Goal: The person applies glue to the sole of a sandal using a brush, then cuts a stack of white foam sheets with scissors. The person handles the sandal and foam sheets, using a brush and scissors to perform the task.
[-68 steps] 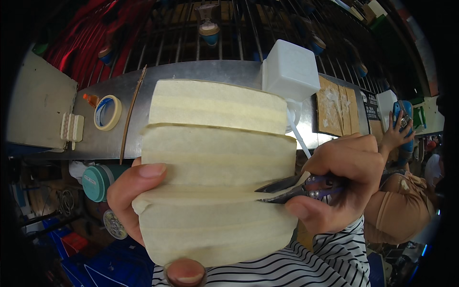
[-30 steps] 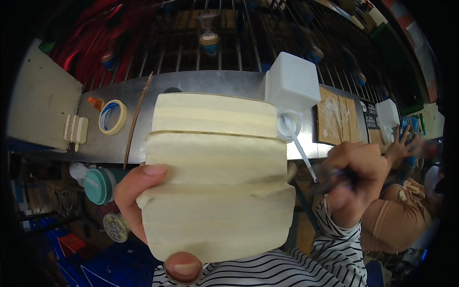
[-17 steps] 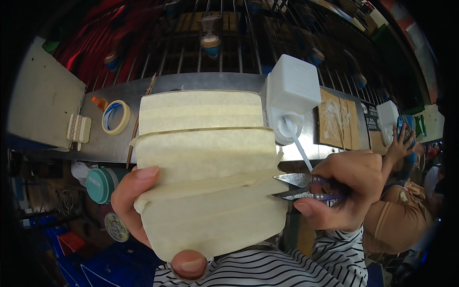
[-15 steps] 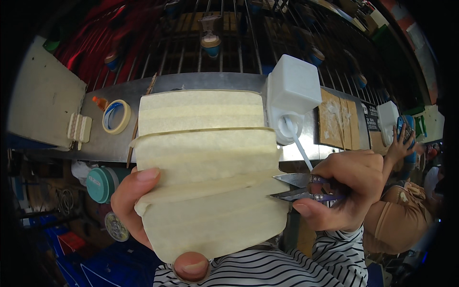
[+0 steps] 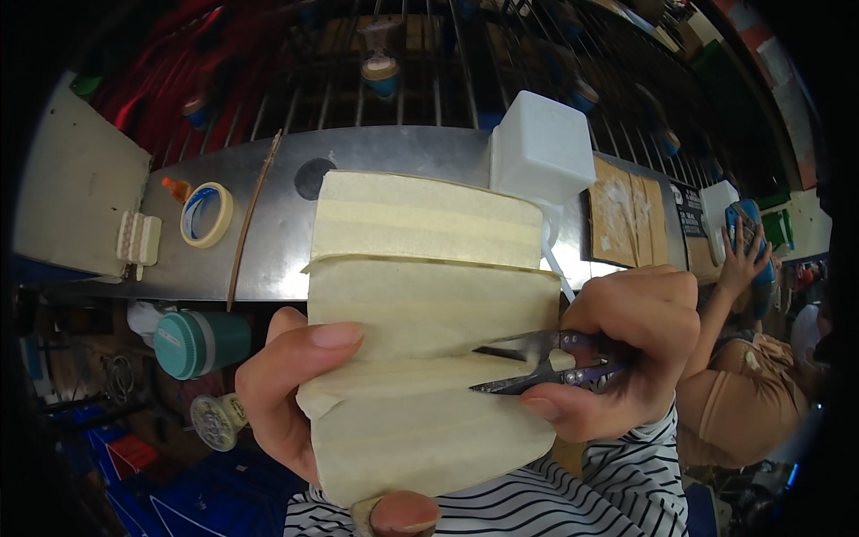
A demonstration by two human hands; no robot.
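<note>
A metal table point(image 5: 403, 148) lies beyond both hands. Between the left hand point(image 5: 288, 385) and the right hand point(image 5: 635, 353) is a creased cream piece point(image 5: 429, 313), which the left hand clamps at its left and lower edges. A white container point(image 5: 546, 148) stands beyond the right hand, whose curled fingers grip small snips point(image 5: 537, 379), blades parted over the piece; contact is unclear.

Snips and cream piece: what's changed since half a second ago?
The left hand has shifted the cream piece rightward, baring more of a dark round patch on the metal table. The right hand has brought the snips leftward, farther over the piece. Both keep hold; the blades stay open, the tape roll unmoved.
</note>
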